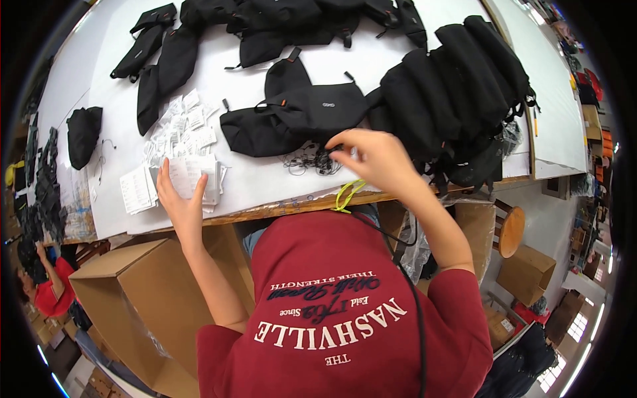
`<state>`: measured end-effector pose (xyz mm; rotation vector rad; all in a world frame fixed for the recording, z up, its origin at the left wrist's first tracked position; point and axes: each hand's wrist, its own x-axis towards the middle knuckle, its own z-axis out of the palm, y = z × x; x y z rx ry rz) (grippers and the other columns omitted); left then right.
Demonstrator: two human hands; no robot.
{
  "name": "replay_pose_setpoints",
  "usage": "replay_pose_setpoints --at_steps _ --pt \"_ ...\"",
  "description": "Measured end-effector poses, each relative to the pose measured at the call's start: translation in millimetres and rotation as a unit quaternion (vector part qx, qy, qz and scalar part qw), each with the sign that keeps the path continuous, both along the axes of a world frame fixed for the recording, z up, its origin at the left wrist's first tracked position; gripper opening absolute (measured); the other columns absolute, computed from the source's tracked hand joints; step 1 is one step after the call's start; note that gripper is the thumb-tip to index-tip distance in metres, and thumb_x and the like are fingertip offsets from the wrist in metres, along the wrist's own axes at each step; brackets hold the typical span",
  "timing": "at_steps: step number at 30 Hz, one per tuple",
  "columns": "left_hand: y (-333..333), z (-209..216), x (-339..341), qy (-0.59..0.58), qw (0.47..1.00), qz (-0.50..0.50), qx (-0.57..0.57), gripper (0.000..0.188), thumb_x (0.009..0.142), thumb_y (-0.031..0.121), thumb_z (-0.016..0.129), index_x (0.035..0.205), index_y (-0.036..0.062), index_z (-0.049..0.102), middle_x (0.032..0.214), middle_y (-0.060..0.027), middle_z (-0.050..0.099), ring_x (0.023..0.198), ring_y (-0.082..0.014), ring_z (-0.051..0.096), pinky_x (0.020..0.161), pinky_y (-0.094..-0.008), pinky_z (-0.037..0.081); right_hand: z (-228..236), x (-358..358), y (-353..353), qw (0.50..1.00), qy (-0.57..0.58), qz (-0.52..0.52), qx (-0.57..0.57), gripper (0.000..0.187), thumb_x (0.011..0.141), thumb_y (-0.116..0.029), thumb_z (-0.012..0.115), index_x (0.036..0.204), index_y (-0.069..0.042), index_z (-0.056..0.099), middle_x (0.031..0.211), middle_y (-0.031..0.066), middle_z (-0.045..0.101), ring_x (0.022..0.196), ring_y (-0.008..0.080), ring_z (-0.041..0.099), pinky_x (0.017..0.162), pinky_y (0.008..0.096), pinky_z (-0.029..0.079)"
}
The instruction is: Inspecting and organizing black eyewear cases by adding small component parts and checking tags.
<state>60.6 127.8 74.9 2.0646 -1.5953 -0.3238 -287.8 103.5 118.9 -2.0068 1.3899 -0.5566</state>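
From my station I find the left hand (180, 204) with thumb and fingers spread wide about white paper slips (179, 146), near left on the counter (242, 186). The right hand (375, 156) is curled, fingertips at tangled black cords (312, 162), near centre; whether any is gripped, I cannot tell. Black bags (325, 109) lie beyond.

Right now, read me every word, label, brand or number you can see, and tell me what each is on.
Dark red T-shirt: large white and dark lettering, upside down here; legible, but I don't copy printed wording.
Black bag in the middle: a small pale mark, likewise not copied.
White slips by the left hand: fine print, too small to read.
Table's front edge: faint bluish marks, too blurred to read.
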Motion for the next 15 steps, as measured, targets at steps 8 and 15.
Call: replay_pose_setpoints --at_steps 8,15 --pt "10.5 23.7 -24.9 0.241 0.963 0.003 -0.118 0.063 0.080 0.015 0.073 0.135 0.0078 0.043 0.133 -0.0115 0.046 0.116 -0.0250 0.047 0.097 -0.0381 0.039 -79.6 65.1 13.1 0.957 0.205 0.107 -0.172 0.012 0.073 -0.016 0.070 0.076 -0.010 0.061 0.074 0.0060 0.059 0.075 0.0217 0.061 0.064 0.0339 0.047" --pt "11.3 24.5 -33.9 0.309 0.940 -0.014 -0.145 0.060 0.079 0.006 0.069 0.133 0.0071 0.042 0.128 -0.0132 0.045 0.112 -0.0220 0.048 0.095 -0.0349 0.041 -40.6 51.6 3.6 0.982 0.085 0.121 -0.120 0.014 0.075 -0.018 0.071 0.074 -0.008 0.061 0.073 0.0035 0.058 0.072 0.0215 0.059 0.061 0.0330 0.047"
